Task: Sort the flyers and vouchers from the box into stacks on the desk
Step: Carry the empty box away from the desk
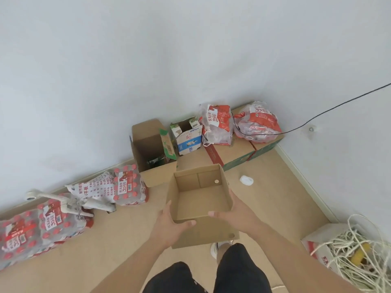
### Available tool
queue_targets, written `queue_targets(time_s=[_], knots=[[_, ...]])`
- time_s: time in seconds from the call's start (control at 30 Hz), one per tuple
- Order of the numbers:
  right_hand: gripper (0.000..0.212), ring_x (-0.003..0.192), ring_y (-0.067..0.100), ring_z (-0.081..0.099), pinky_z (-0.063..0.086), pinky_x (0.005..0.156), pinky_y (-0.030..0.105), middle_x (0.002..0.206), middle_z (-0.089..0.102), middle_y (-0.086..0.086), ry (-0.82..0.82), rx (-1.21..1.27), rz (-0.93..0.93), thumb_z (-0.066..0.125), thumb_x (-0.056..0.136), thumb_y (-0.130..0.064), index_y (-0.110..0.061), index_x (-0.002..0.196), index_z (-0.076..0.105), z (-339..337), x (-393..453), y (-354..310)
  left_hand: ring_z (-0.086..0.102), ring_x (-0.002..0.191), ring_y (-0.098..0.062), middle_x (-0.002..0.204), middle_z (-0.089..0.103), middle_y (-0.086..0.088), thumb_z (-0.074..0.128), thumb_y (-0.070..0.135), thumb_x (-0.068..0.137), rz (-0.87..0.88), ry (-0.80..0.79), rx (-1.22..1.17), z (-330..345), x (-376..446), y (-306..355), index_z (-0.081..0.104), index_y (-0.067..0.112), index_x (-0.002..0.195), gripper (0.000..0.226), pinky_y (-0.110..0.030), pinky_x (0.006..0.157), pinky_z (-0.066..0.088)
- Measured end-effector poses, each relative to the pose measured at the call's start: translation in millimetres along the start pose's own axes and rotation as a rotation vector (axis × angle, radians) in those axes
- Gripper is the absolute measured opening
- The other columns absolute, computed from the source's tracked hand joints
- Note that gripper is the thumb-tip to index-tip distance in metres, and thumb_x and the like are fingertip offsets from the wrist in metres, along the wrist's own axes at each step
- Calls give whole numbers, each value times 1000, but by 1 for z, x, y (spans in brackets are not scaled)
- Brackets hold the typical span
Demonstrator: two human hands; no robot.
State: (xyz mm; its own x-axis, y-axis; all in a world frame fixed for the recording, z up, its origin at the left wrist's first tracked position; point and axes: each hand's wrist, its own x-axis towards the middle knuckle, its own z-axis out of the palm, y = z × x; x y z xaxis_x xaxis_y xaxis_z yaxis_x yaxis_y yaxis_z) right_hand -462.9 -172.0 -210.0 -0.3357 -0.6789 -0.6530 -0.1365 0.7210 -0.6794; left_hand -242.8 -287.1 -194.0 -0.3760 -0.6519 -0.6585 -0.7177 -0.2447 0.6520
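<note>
Open-topped brown cardboard box: frame centre, carried above tan floor; interior shows only small round disc, no flyers, vouchers.
Left hand: grips 7 o'clock corner.
Right hand: clasps 4 o'clock side, steadying load.
Desk: not in view.

**Materials and finishes: corner of room**

Held box: plain brown corrugated cardboard, matt, raw-cut top edges, a small round hole in the side wall. Taller open carton by the wall: same matt cardboard. Bottle packs along the floor's left edge: glossy, crinkled clear plastic wrap over red plastic caps. Floor: smooth, pale tan, low sheen. Wall: matt white paint. Cord tangle at the floor's right edge: rough, fibrous, off-white twine. Trousers: dark matt cloth.
</note>
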Motion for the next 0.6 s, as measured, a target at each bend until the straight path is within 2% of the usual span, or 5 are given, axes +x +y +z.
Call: queue_targets(time_s=[0.13, 0.23, 0.33, 0.47, 0.6], knots=[[131, 144, 11, 36, 39, 114, 42, 160, 29, -14, -54, -230, 43, 74, 41, -89, -37, 153, 31, -39, 101, 22, 47, 131, -24, 151, 30, -3, 86, 55, 66, -154, 10, 80, 45, 82, 21, 18, 26, 158, 118, -32, 99, 46], [58, 133, 8, 47, 45, 103, 37, 157, 35, -7, -103, -386, 69, 79, 51, -74, -41, 97, 66, -62, 160, 23, 58, 100, -19, 128, 52, -5, 86, 46, 69, -252, 4, 139, 73, 147, 19, 63, 22, 126, 66, -27, 81, 46], [28, 132, 12, 49, 43, 93, 30, 162, 26, -12, -139, -471, 52, 83, 72, -46, -27, 76, 63, -67, 230, 49, 59, 76, -27, 83, 61, -4, 84, 33, 75, -320, 3, 144, 100, 213, -1, 78, 12, 85, 24, -31, 64, 45], [18, 115, 13, 62, 47, 85, 25, 164, 19, -15, -137, -493, 2, 80, 82, -32, -33, 73, 64, -57, 303, 95, 58, 121, -25, 154, 40, -10, 73, 24, 84, -249, 53, 310, 136, 289, -36, 79, 20, 80, 9, -25, 79, 46], [15, 106, 13, 64, 45, 75, 26, 160, 23, -20, -78, -550, 22, 72, 87, -32, -39, 76, 66, -34, 368, 148, 14, 153, -17, 164, 27, 3, 54, 21, 97, -73, 45, 588, 169, 369, -93, 76, 23, 98, 22, -32, 115, 35]])
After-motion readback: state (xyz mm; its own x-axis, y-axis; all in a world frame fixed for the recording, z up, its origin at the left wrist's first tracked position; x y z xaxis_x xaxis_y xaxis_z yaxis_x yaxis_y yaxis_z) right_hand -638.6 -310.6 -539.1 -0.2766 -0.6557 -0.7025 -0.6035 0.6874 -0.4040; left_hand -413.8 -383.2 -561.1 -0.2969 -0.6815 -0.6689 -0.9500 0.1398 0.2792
